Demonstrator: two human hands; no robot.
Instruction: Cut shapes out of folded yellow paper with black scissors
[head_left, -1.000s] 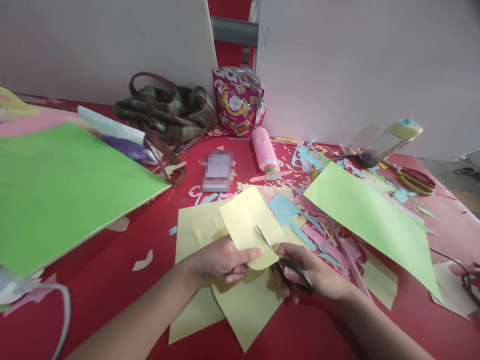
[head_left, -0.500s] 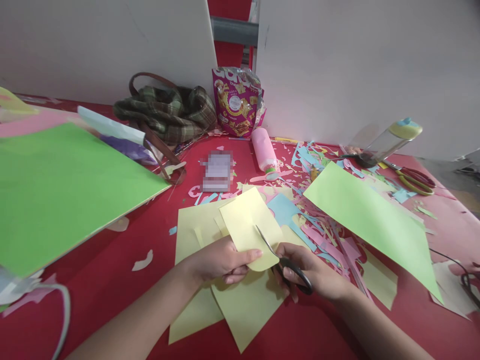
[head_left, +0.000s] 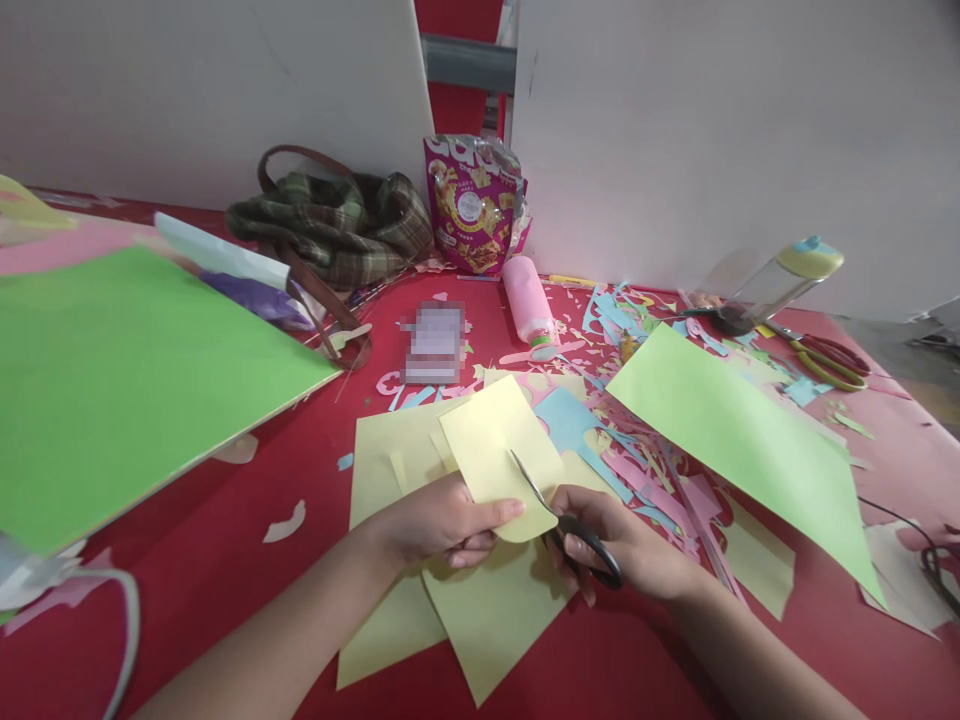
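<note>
My left hand (head_left: 457, 522) is closed on the lower left part of a yellow piece of paper (head_left: 491, 430), thumb on top and fingers curled beneath. The fingers of my right hand (head_left: 619, 545) wrap round the black handles of a pair of scissors (head_left: 592, 550). One scissor blade lies over the face of the yellow piece, pointing up and left; the other blade is hidden under it. Larger yellow sheets (head_left: 397, 620) lie on the red table below both hands. A light blue paper scrap (head_left: 568, 420) rests just beyond the piece.
Green sheets (head_left: 142, 390) lie at left, another green sheet (head_left: 750, 460) at right. Behind are a blurred-out rectangular object (head_left: 435, 343), a pink bottle (head_left: 527, 300), a snack bag (head_left: 472, 205) and a plaid bag (head_left: 337, 220). A clear bottle (head_left: 780, 285) and other scissors (head_left: 825, 360) stand right among scraps.
</note>
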